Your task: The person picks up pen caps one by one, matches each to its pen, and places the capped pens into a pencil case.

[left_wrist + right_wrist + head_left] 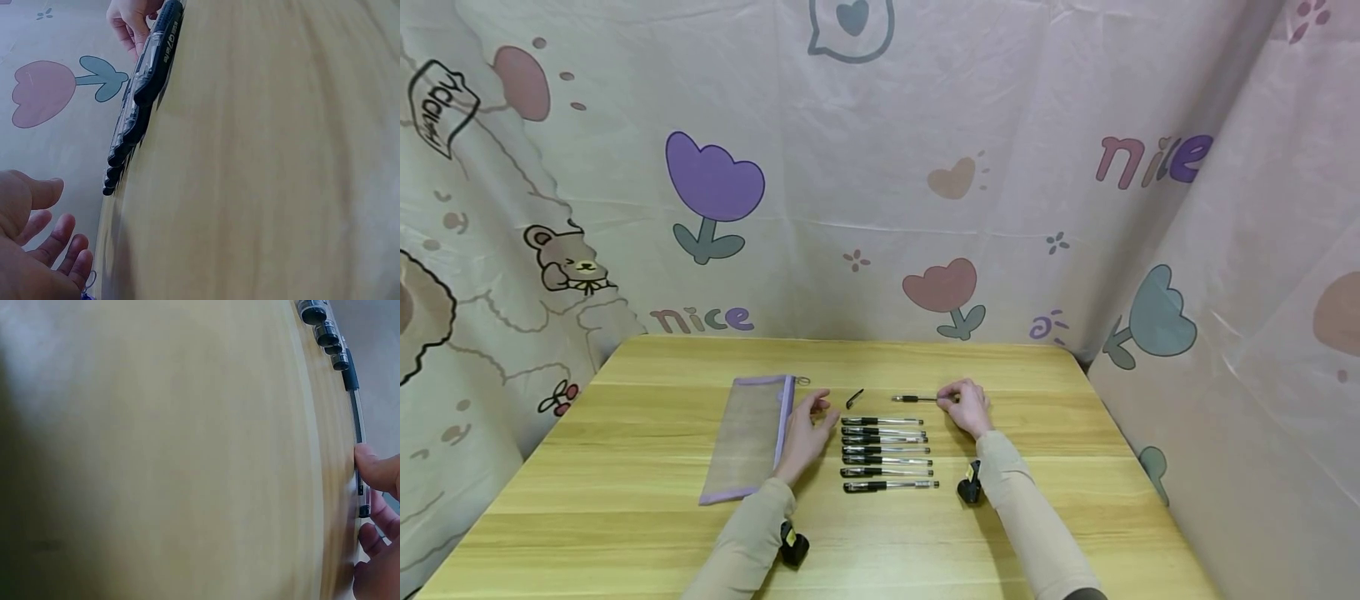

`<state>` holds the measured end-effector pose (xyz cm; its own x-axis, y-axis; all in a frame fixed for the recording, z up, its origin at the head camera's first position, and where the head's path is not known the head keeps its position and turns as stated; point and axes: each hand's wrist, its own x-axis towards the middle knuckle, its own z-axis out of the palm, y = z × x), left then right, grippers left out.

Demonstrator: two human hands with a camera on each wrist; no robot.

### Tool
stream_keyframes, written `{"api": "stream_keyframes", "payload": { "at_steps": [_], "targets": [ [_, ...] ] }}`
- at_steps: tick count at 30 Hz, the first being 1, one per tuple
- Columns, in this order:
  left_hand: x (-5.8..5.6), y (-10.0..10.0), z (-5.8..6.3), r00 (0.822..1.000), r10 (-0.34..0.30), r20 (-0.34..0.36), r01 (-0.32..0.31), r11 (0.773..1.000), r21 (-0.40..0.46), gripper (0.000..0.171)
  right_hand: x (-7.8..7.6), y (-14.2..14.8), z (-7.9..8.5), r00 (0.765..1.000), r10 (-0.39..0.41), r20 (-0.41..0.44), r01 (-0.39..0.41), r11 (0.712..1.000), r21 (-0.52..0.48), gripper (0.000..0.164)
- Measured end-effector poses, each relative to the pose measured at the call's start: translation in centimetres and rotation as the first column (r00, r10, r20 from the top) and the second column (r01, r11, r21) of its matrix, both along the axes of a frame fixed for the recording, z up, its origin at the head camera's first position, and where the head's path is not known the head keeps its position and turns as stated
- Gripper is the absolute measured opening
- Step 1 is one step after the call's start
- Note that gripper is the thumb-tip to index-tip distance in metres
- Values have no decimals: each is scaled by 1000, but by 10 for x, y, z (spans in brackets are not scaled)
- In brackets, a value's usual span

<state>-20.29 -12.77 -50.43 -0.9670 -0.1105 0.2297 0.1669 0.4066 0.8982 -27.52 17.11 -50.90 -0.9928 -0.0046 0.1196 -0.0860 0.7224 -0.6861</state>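
Currently, a slim pen with a clear barrel and a black front section point(910, 398) is pinched near its rear end between the thumb and fingers of the right hand point(967, 408), its uncapped front pointed leftward from the grip. Nothing is grasped by the left hand point(805, 437); its fingers are loosely spread beside the right edge of a flat, see-through mesh pouch with lavender trim point(745, 437), well to the left of the grip.

Left of the grip and nearer the body, seven clear pens with black caps point(871, 460) are laid side by side, caps toward the left hand; that row can be judged finished. The held pen is judged unfinished: its small black plastic cap point(854, 398) is left lying apart, past the pen's front end, on the pale wooden tabletop point(1045, 392). Whether it is being capped or taken apart cannot be told. No pen is made out inside the pouch.

The rear end of the held pen is mostly covered by fingers in the head view, though its black end plug is shown in the right wrist view. There, the hand is cut off by the frame edge, and the pen's tip is hidden behind the row.
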Motion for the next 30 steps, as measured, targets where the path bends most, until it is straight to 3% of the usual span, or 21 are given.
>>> {"api": "stream_keyframes", "payload": {
  "at_steps": [15,25,30],
  "targets": [
    [-6,0,1,1000,1,28,-1,1000,-25,45,3,3,-2,1000,10,-4,-10,1000,-14,6],
    [-25,4,2,1000,8,16,-6,991,-135,34,13,3,5,1000,27,-6,-27,998,-52,8],
    [-37,8,5,997,8,77,5,985,-172,32,21,2,8,999,34,-1,-34,998,-58,9]
  ]
}}
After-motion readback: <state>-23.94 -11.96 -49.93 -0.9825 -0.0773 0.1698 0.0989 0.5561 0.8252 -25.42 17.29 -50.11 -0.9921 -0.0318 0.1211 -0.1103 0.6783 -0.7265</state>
